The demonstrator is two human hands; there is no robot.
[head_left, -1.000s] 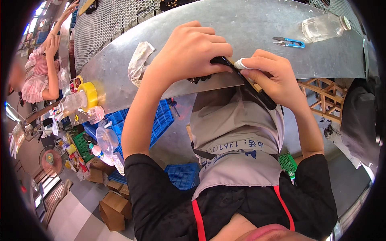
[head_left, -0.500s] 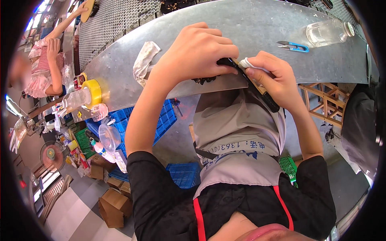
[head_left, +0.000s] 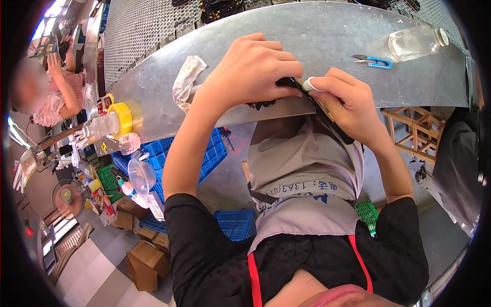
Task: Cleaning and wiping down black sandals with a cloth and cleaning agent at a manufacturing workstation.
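Black strip (head_left: 320, 104), marked with a tan line, is held slantwise between both hands at the near edge of a grey metal worktop (head_left: 327, 36); its lower end is suspended above a pale apron (head_left: 302, 169). Upper end is gripped between the thumb and curled fingers of the left hand (head_left: 261, 69). Further down, the strip is pinched by the thumb and fingers of the right hand (head_left: 345, 100). A small white piece (head_left: 308, 84) is seen at the right index fingertip; whether worn or held cannot be told. Dark frilled material (head_left: 262, 104) is partly hidden beneath the left hand. Crumpled white cloth (head_left: 188, 79) is laid further left; blue-handled snips (head_left: 376, 62) are placed near a clear bottle (head_left: 415, 43) at right
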